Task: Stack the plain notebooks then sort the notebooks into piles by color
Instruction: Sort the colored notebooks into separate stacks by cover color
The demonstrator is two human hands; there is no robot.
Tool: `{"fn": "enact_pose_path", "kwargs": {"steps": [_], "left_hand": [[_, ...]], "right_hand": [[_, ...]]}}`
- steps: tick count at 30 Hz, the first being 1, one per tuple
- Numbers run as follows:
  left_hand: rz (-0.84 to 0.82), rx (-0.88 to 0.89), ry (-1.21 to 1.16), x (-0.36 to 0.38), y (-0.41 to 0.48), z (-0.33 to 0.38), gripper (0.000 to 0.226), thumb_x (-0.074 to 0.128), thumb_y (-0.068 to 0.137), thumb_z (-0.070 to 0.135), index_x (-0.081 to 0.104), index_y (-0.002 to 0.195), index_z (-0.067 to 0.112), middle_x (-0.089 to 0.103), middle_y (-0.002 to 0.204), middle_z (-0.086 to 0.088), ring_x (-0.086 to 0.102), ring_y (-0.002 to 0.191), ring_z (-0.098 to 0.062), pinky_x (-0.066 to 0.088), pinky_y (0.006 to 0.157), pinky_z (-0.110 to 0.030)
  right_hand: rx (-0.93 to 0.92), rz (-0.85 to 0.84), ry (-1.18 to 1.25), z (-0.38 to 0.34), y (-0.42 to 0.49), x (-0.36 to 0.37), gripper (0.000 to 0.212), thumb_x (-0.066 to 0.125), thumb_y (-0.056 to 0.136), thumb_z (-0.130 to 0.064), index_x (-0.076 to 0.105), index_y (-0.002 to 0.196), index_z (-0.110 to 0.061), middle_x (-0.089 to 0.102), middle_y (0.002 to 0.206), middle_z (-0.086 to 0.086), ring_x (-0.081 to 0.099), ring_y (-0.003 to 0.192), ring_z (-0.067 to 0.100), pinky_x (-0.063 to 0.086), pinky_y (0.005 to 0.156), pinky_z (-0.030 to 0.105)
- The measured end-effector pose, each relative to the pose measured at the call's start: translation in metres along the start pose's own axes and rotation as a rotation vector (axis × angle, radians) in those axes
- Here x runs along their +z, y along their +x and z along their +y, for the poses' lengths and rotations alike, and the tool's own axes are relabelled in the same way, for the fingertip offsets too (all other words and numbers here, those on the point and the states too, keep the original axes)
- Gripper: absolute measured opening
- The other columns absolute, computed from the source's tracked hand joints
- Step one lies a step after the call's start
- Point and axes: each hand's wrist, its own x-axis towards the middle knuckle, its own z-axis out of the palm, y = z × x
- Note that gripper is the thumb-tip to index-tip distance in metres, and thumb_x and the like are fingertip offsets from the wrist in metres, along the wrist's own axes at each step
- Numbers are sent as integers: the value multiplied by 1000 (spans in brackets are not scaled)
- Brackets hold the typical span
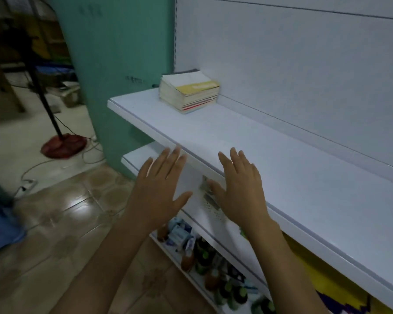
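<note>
Head view, and both hands are up in front of the long white metal shelf [293,182]: left hand [161,184] and right hand [241,191] side by side, palms down, fingers straight and fanned, nothing in either. Fingertips sit right at the shelf's front lip; whether they touch it, I cannot tell. That flat, released pose reads to me as a reach being set up, two hands ready to take a pile from both sides rather than pinch one book. And the target is out there: a squat stack of paper notebooks [188,92], yellow-and-white cover on top, mixed coloured spines below, parked at the shelf's far left end, tucked beside the white back panel [293,64] and the green wall [114,53], likely so it cannot slide off. It lies at about one o'clock from the left hand, eleven from the right, well apart from both. No colour piles yet, by the look of it. Down at six o'clock, small bottles and packets [202,252] sit lower.
</note>
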Motion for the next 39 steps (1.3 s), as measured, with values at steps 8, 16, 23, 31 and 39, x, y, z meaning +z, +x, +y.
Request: {"fn": "enact_pose_path", "kwargs": {"steps": [8, 16, 23, 31, 39], "left_hand": [[-74, -42, 70, 35, 40, -84, 73, 37, 87, 55, 34, 145, 11, 30, 152, -9, 29, 140, -26, 27, 110, -48], [-110, 24, 86, 58, 111, -157, 70, 35, 92, 55, 26, 147, 13, 26, 154, -8, 26, 141, -23, 27, 111, -44], [-143, 35, -192, 75, 162, -188, 69, 27, 94, 60, 10, 150, 24, 13, 158, 1, 13, 145, -15, 11, 116, -35], [-275, -174, -927, 95, 241, -240, 46, 49, 91, 46, 45, 133, 31, 60, 120, 12, 57, 109, -7, 44, 96, -24], [-681, -273, -1418, 90, 298, -285, 31, 36, 95, 49, 57, 107, 31, 70, 103, 4, 70, 75, -16, 55, 60, -25]], "right_hand": [[-31, -6, 104, -35, 104, 69, 68, 40, 96, -50, 18, 151, -18, 6, 159, 10, 0, 147, 26, 6, 118, 44], [-82, 32, 137, -66, 238, 96, 66, 44, 95, -48, 24, 149, -15, 14, 158, 12, 7, 147, 27, 10, 117, 44], [-46, 204, 43, -72, 327, 92, 65, 50, 93, -46, 33, 144, -8, 26, 153, 18, 20, 143, 32, 21, 115, 48], [309, -28, -46, -52, 430, 98, 90, 14, 85, -75, 16, 151, -14, 12, 157, 18, 8, 146, 29, 11, 117, 49], [329, -81, -174, -80, 404, 95, 100, 9, 75, -86, 11, 152, -21, 8, 160, 8, 4, 147, 22, 7, 119, 42]]}}
